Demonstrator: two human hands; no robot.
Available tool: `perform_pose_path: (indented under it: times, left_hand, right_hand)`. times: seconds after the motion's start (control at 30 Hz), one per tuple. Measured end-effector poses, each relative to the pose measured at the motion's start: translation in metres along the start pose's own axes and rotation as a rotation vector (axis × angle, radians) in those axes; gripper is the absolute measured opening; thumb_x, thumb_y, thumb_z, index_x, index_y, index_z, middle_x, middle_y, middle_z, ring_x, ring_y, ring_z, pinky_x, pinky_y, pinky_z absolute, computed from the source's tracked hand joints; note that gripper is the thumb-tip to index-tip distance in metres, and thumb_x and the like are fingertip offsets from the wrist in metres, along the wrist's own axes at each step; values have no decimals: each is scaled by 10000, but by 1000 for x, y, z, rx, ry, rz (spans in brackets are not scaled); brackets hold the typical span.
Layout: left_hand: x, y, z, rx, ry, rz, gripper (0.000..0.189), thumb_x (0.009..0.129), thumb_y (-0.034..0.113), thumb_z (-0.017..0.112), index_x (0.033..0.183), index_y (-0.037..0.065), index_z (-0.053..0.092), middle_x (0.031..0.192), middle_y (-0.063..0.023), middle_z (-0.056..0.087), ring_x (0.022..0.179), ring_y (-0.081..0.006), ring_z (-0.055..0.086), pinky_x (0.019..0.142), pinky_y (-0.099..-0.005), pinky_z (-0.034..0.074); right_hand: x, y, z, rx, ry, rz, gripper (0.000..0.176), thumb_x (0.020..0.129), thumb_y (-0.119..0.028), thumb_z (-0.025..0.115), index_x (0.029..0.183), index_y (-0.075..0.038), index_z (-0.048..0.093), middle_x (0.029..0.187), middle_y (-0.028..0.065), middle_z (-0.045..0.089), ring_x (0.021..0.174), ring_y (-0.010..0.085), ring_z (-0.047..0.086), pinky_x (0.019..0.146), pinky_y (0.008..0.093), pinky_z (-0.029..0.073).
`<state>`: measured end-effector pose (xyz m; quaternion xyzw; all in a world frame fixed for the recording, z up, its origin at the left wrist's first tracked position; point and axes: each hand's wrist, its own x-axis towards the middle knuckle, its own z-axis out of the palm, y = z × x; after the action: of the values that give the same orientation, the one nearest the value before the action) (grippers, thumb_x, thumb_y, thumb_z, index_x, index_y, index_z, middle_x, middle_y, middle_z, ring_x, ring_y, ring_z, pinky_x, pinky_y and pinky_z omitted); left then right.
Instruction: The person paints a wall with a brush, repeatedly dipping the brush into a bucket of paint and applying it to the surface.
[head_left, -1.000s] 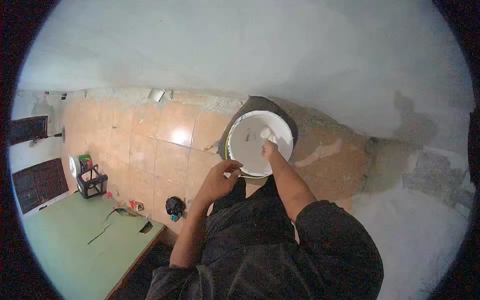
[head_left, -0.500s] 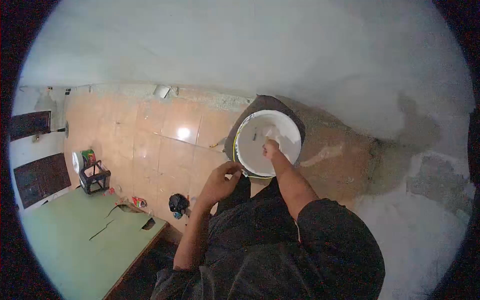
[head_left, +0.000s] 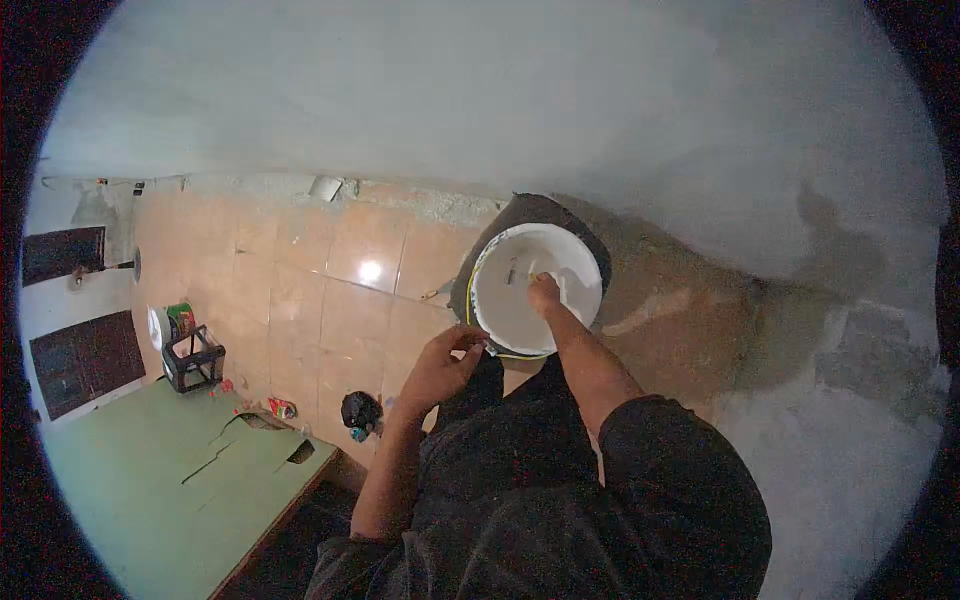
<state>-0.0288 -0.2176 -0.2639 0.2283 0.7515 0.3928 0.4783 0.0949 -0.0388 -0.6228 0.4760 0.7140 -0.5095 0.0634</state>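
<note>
A white bucket [head_left: 484, 322] with a yellow handle [head_left: 520, 356] stands right in front of my legs, with pale, wet-looking material inside. My right hand [head_left: 543, 292] is down inside it, closed in a fist. A small yellowish bit shows at its fingers, but what they grip is too small to name. In the material, just left of that hand, is a small dark mark or object [head_left: 512, 270]. My left hand [head_left: 448, 362] is at the near left edge of the bucket, thumb and fingers curled together on the rim beside the handle's end.
The bucket stands on a dark mat [head_left: 540, 207] against a grey plastered wall [head_left: 480, 100]. Tiled floor [head_left: 350, 320] stretches left, with a dark bundle [head_left: 360, 410] on it. Further left are a green board [head_left: 150, 470], a black frame [head_left: 193, 360] and a white-and-green tub [head_left: 160, 328].
My right hand has shifted slightly inside the bucket, and the pale streaks around it look different. My left hand stays at the rim.
</note>
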Motion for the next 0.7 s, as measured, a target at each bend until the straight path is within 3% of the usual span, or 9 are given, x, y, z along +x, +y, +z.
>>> perform_pose_path:
  times: [0.07, 0.13, 0.17, 0.33, 0.57, 0.7]
  left_hand:
    - [1, -3, 2, -15, -20, -1, 243, 911, 119, 583, 1129, 12, 592, 1005, -112, 673, 957, -189, 636, 728, -325, 515]
    - [1, 6, 2, 3, -35, -40, 224, 925, 118, 577, 1129, 27, 595, 1049, -111, 663, 994, -190, 625, 801, -343, 514]
    - [0, 10, 1, 19, -49, -76, 207, 939, 118, 570, 1129, 42, 598, 1093, -110, 652, 1031, -190, 615, 873, -361, 512]
    - [1, 8, -1, 55, -45, -82, 221, 937, 138, 576, 1135, 40, 595, 1086, -104, 655, 1028, -186, 613, 884, -367, 507]
    - [1, -1, -7, 33, -32, -64, 254, 932, 163, 572, 1141, 19, 587, 1058, -114, 663, 1027, -204, 619, 858, -367, 501]
    - [1, 2, -9, 14, -18, -52, 258, 918, 131, 576, 1141, 2, 587, 1046, -135, 667, 1022, -224, 632, 831, -367, 508]
  right_hand:
    - [4, 4, 7, -129, 5, -191, 158, 814, -178, 574, 899, -54, 619, 812, 174, 649, 683, 310, 651, 600, 405, 510]
    - [7, -8, 14, -338, 4, -108, 219, 828, -158, 520, 1010, -77, 611, 920, 153, 661, 875, 323, 636, 832, 424, 506]
    - [4, -9, 12, -336, 3, -109, 219, 828, -158, 520, 1010, -77, 611, 920, 153, 661, 875, 323, 636, 832, 424, 506]
    - [-22, -44, -14, -127, -140, -61, 235, 816, -195, 548, 985, -56, 634, 989, 229, 648, 965, 394, 617, 840, 440, 490]
    - [-17, -38, -10, -182, -209, -36, 187, 811, -169, 553, 918, -48, 647, 975, 219, 659, 927, 393, 630, 824, 452, 498]
    - [-10, -30, -11, -392, -286, -348, 176, 798, -164, 564, 897, -44, 646, 975, 212, 656, 931, 374, 632, 809, 444, 503]
